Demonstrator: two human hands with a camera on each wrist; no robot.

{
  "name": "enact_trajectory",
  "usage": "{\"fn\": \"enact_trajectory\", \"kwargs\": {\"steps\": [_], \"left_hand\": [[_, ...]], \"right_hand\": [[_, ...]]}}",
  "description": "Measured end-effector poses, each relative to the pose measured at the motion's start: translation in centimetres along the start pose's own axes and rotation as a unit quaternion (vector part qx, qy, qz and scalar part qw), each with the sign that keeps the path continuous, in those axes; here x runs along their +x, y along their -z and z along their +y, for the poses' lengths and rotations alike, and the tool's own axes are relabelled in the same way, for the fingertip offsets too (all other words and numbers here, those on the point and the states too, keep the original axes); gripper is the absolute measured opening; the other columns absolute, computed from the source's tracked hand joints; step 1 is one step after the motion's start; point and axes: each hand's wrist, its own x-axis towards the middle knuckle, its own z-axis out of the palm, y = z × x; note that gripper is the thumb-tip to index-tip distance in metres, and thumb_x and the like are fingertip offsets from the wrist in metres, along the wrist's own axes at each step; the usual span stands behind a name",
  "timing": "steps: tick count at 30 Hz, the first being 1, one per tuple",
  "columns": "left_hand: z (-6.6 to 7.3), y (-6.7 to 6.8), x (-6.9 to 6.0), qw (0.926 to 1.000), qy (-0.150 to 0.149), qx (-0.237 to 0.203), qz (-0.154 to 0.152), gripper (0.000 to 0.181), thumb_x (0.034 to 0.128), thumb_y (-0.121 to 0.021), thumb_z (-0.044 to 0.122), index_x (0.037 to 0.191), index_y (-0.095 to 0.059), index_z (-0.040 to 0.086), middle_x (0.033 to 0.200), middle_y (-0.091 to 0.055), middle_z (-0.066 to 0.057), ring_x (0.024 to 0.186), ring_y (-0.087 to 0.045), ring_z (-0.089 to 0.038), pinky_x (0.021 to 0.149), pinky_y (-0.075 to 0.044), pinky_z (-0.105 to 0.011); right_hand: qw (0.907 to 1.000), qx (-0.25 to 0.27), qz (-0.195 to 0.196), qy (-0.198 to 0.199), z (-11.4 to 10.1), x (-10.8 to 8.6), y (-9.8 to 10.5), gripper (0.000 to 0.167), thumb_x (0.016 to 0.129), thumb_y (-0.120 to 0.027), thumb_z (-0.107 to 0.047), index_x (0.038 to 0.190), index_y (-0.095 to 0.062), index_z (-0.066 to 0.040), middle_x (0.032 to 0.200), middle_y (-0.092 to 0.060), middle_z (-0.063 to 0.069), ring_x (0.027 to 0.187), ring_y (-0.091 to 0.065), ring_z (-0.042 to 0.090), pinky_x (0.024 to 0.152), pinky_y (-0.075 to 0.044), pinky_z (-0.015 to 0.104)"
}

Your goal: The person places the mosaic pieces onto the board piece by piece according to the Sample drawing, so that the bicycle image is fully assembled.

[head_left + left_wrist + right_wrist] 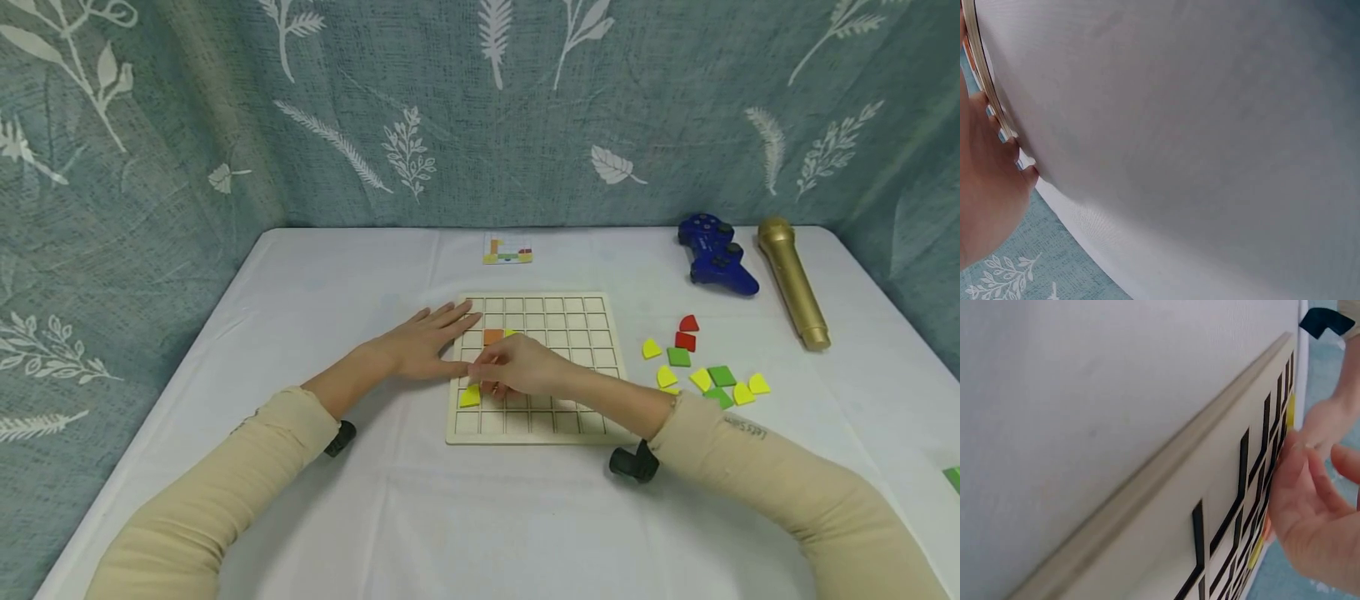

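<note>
A pale square grid board lies on the white table. My left hand rests with fingers spread over its left edge; the left wrist view shows that hand along the board's side. My right hand is over the left part of the grid, fingers bent, tips close to the left thumb. In the right wrist view the right hand is low at the board; whether a piece is between its fingertips is hidden. A yellow piece lies just below the fingertips, an orange square above them. Another yellow piece is partly covered.
Loose yellow, green and red pieces lie right of the board, among them a green one and a red one. A small pattern card is behind it. A blue game controller and gold microphone lie at the back right.
</note>
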Motion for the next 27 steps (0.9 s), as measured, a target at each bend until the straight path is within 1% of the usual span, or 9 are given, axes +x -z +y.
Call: {"fn": "enact_trajectory", "kwargs": {"steps": [3,5,10,13,17,19,27], "left_hand": [[0.00,0.02,-0.05,1.0000,0.001,-0.001,0.000,0.081,0.0942,-0.045,0.058,0.155,-0.008,0.020,0.159,0.003,-0.001,0.144,0.002,-0.023,0.114,-0.002,-0.048],[0.00,0.03,-0.07,1.0000,0.000,-0.001,0.000,0.081,0.0941,-0.045,0.058,0.155,-0.008,0.020,0.159,0.003,-0.001,0.144,0.002,-0.023,0.114,-0.002,-0.048],[0.01,0.01,-0.12,1.0000,-0.001,0.002,0.001,0.080,0.0946,-0.045,0.058,0.155,-0.008,0.020,0.159,0.003,-0.001,0.144,0.002,-0.024,0.114,-0.003,-0.048],[-0.03,0.01,-0.15,1.0000,-0.003,0.004,0.001,0.080,0.0952,-0.044,0.057,0.155,-0.007,0.019,0.159,0.003,-0.001,0.144,0.002,-0.024,0.114,-0.003,-0.049],[-0.10,-0.03,-0.10,1.0000,-0.004,0.005,-0.002,0.080,0.0953,-0.044,0.056,0.155,-0.008,0.019,0.159,0.003,-0.001,0.144,0.002,-0.024,0.114,-0.003,-0.049],[-0.14,-0.05,-0.04,1.0000,-0.003,0.007,-0.006,0.080,0.0950,-0.045,0.056,0.155,-0.007,0.019,0.159,0.004,-0.001,0.144,0.003,-0.024,0.114,-0.003,-0.049],[-0.28,-0.15,0.12,0.9999,-0.002,0.013,-0.005,0.080,0.0952,-0.043,0.057,0.155,-0.007,0.019,0.159,0.004,-0.001,0.144,0.002,-0.024,0.114,-0.003,-0.049]], "right_hand": [[0.9994,0.026,-0.021,-0.005,0.08,0.00,0.17,0.025,0.096,-0.059,-0.027,0.107,-0.070,-0.007,0.083,-0.069,0.004,0.066,-0.062,0.015,0.056,-0.049,0.023],[0.9992,0.030,-0.025,0.001,0.11,-0.03,0.22,0.025,0.097,-0.059,-0.026,0.108,-0.069,-0.006,0.084,-0.069,0.005,0.066,-0.062,0.016,0.056,-0.050,0.024],[0.9989,0.024,-0.014,0.038,0.13,0.06,0.44,0.024,0.098,-0.056,-0.022,0.110,-0.068,-0.005,0.087,-0.067,0.005,0.070,-0.062,0.019,0.058,-0.049,0.026],[0.9976,0.028,-0.030,0.055,0.18,0.28,0.52,0.026,0.099,-0.056,-0.024,0.114,-0.067,-0.007,0.094,-0.067,0.005,0.071,-0.062,0.019,0.057,-0.047,0.025],[0.9950,0.041,-0.070,0.058,0.27,0.47,0.44,0.029,0.099,-0.055,-0.026,0.119,-0.066,-0.007,0.100,-0.067,0.004,0.070,-0.063,0.018,0.056,-0.049,0.025],[0.9939,0.044,-0.084,0.058,0.28,0.47,0.38,0.030,0.100,-0.054,-0.025,0.120,-0.065,-0.007,0.101,-0.067,0.004,0.070,-0.064,0.019,0.057,-0.050,0.026],[0.9931,0.035,-0.096,0.059,0.40,0.50,0.29,0.030,0.099,-0.054,-0.026,0.121,-0.064,-0.007,0.103,-0.067,0.002,0.073,-0.066,0.019,0.058,-0.050,0.026]]}}
